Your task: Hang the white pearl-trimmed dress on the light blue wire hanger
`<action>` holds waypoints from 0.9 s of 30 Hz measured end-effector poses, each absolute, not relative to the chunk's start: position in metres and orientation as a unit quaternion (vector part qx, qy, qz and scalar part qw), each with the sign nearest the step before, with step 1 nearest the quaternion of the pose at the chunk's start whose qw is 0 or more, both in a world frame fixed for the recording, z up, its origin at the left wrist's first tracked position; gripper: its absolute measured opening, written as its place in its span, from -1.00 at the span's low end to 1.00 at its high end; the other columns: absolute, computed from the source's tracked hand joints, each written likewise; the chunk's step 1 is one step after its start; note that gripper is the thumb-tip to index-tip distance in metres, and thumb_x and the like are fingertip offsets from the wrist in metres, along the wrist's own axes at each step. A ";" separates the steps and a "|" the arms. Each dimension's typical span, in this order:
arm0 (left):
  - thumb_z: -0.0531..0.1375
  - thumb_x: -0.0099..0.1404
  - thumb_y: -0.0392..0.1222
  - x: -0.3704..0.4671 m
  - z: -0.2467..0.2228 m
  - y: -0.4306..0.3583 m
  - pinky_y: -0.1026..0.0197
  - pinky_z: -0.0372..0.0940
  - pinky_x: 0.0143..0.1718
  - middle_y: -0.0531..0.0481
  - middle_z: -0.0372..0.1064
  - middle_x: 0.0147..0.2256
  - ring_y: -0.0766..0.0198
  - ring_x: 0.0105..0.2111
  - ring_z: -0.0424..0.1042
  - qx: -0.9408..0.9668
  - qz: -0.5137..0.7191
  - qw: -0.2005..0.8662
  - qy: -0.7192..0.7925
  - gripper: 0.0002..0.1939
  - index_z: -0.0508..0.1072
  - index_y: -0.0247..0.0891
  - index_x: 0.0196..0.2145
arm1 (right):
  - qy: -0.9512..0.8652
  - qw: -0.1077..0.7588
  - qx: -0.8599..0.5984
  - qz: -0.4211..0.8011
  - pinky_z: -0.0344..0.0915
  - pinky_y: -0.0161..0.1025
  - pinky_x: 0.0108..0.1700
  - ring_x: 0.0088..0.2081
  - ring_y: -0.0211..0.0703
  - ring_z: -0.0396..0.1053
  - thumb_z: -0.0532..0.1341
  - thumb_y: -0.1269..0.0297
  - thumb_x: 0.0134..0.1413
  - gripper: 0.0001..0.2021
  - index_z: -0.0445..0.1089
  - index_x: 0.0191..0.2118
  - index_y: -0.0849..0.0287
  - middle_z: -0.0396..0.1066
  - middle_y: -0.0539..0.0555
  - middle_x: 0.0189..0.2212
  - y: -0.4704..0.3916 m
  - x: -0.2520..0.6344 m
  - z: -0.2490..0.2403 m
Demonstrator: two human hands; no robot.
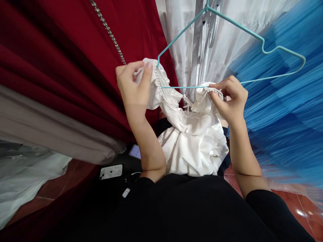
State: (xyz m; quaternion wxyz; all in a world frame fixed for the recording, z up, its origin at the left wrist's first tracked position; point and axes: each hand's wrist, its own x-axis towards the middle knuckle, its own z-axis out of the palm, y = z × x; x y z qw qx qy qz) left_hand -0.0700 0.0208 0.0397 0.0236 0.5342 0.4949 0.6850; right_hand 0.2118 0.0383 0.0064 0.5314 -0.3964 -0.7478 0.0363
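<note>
A white dress (pixel 194 148) with pearl trim along its neckline hangs between my hands, its lower part bunched over my lap. My left hand (pixel 135 84) pinches the left shoulder of the dress, beside the left end of a light-blue hanger (pixel 234 23). That hanger end reaches into the white fabric. On the other side, my right hand (pixel 230 97) grips the pearl-edged right shoulder between thumb and fingers, close to the hanger's bottom bar. The hanger's right end sticks out past my right hand, outside the dress. Thin white ties dangle at the neckline's middle.
Red fabric (pixel 141 30) hangs at the left with a beaded strand (pixel 108 30). Blue tulle (pixel 290 94) fills the right side. Metal poles (pixel 200 50) stand ahead before white cloth. Two phones, one a white phone (pixel 111 171), lie on a black surface at lower left.
</note>
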 end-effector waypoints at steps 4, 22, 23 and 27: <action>0.17 0.50 -0.12 -0.046 0.026 -0.003 0.26 0.24 -0.41 -0.01 0.46 -0.43 0.35 -0.45 0.37 0.466 0.772 0.080 0.425 -0.68 0.61 -0.28 -0.34 | -0.741 0.561 -0.367 0.037 0.35 -0.10 -0.35 -0.39 -0.20 0.29 0.30 0.12 0.28 -0.90 0.55 -0.18 -0.06 0.42 0.02 -0.34 0.040 0.208 0.001; 0.16 0.49 0.04 0.016 0.009 -0.014 0.27 0.44 -0.26 0.01 0.34 -0.39 0.18 -0.14 0.57 0.404 0.756 0.467 0.217 -0.66 0.20 -0.16 -0.37 | -0.562 0.734 -0.346 -0.159 0.14 -0.23 -0.44 -0.15 -0.09 0.30 0.19 0.52 0.03 -0.75 0.40 -0.16 0.11 0.21 0.16 -0.16 0.048 0.247 -0.003; 0.16 0.49 0.04 0.014 0.011 -0.015 0.27 0.44 -0.27 0.01 0.33 -0.40 0.18 -0.14 0.57 0.404 0.753 0.470 0.221 -0.66 0.20 -0.16 -0.37 | -0.529 0.756 -0.348 -0.166 0.09 -0.23 -0.45 -0.23 -0.16 0.26 0.20 0.57 -0.06 -0.72 0.35 -0.19 0.12 0.19 0.13 -0.20 0.057 0.261 -0.001; 0.18 0.47 0.05 0.011 0.012 -0.014 0.27 0.44 -0.30 0.02 0.29 -0.40 0.17 -0.13 0.56 0.412 0.744 0.476 0.222 -0.65 0.19 -0.16 -0.37 | -0.509 0.743 -0.402 -0.169 -0.02 -0.25 -0.51 -0.34 -0.28 0.11 0.21 0.61 -0.30 -0.62 0.24 -0.30 0.07 0.22 0.06 -0.27 0.089 0.311 0.017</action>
